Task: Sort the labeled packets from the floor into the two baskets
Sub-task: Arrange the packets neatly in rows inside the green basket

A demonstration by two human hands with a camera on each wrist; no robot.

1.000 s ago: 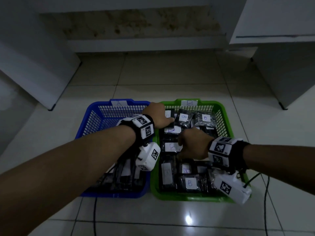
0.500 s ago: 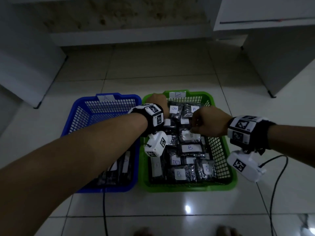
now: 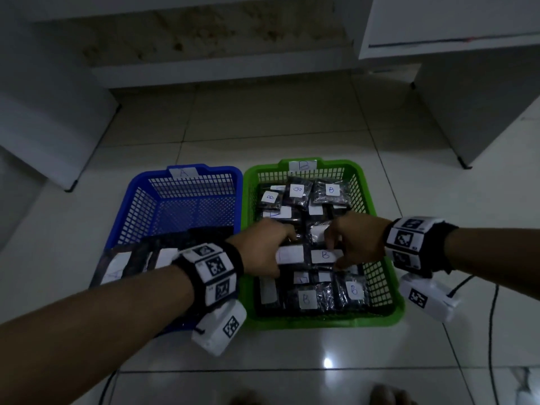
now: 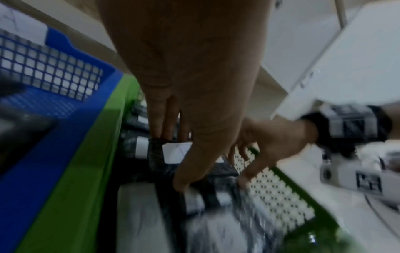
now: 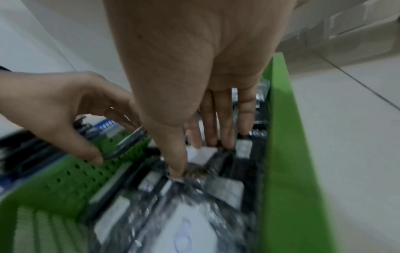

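White cabinets (image 3: 482,92) stand on the glossy tiled floor (image 3: 263,124).

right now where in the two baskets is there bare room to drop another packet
The far half of the blue basket is bare mesh, bordered by its back wall and the packets at its near end. The green basket is crowded wall to wall, with the left hand and right hand in its middle.

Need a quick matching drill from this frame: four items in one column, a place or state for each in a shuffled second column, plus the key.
1. blue basket
2. green basket
3. left hand
4. cable

a. on the floor tiles, right of the baskets
b. tagged B, crowded with packets
c. reaching across into the green basket, fingers on a packet
d. tagged A, far half bare mesh

Pairs: 1-d, 2-b, 3-c, 4-a
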